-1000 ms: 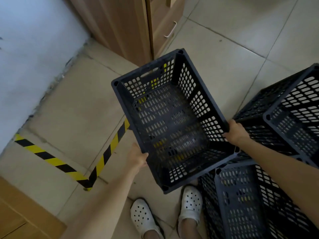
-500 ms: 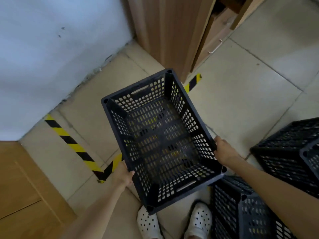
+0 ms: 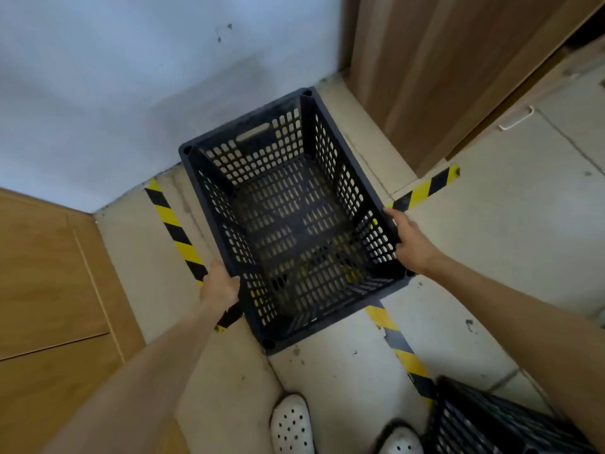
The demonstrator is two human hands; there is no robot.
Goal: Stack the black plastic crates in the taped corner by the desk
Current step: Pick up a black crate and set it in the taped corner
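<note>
black crate, rims between left hand, right hand

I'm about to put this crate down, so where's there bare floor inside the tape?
Bare tile shows between the crate and the left tape strip, and between it and the wooden desk panel. It is tight at the wall; another crate crowds the near right.

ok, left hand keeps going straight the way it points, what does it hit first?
The left hand grips the crate rim and points up-left toward the wall. Past the rim, the striped tape on the floor lies under that line, then the wall; depth is unclear.
</note>
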